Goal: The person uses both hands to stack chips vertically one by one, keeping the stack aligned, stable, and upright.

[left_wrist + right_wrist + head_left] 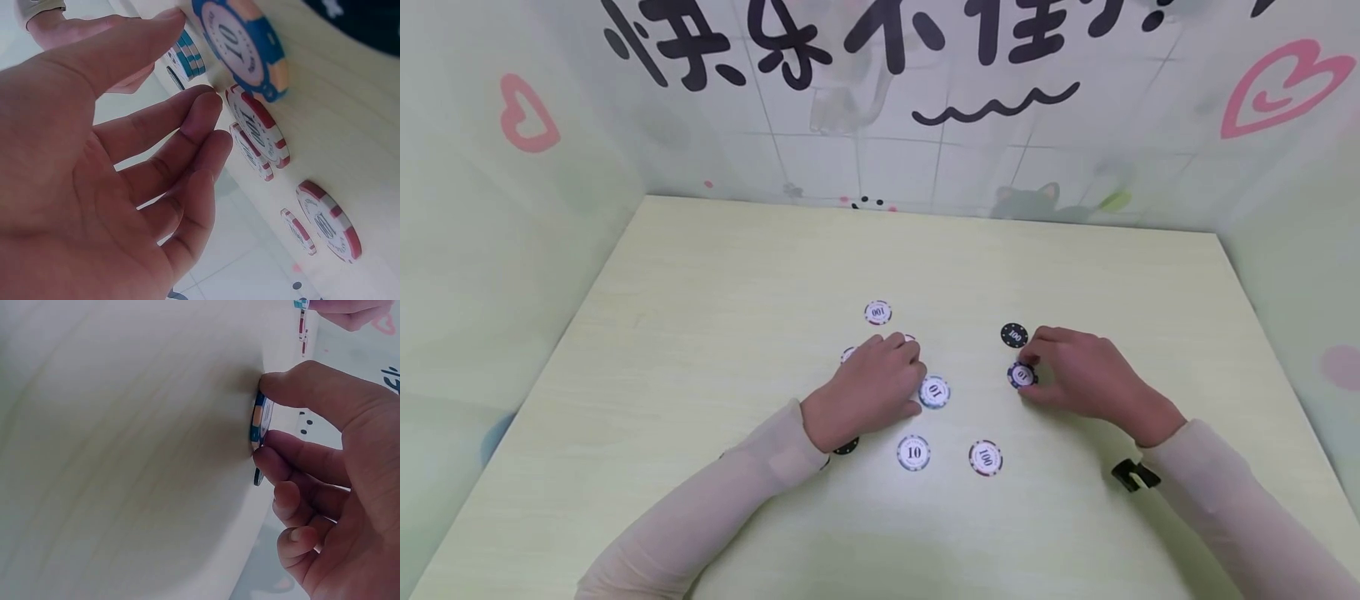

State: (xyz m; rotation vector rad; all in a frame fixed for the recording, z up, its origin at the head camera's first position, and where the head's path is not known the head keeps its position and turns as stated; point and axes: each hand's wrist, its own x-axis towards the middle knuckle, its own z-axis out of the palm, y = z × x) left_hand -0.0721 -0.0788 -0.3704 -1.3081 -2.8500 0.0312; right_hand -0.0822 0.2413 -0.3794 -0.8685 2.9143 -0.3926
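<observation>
My right hand (1075, 371) pinches the edges of a dark blue poker chip marked 10 (1022, 374) between thumb and fingers, low over the table. In the left wrist view this piece looks like a short stack of blue chips (189, 55). Just beyond it lies a black 100 chip (1014, 335). My left hand (871, 385) hovers over the middle chips, thumb apart from loosely bent fingers, holding nothing visible. Beside its thumb is a light blue 10 chip (935, 392). Red-edged 100 chips (257, 125) lie past its fingertips; in the head view the hand partly covers some.
Nearer me lie another 10 chip (913, 452), a red-edged 100 chip (986, 457) and a half-hidden black chip (846, 447). A 100 chip (877, 312) lies farther back. Printed curtains (865, 150) border the pale table (760, 267). A black clip (1135, 475) shows by the right cuff.
</observation>
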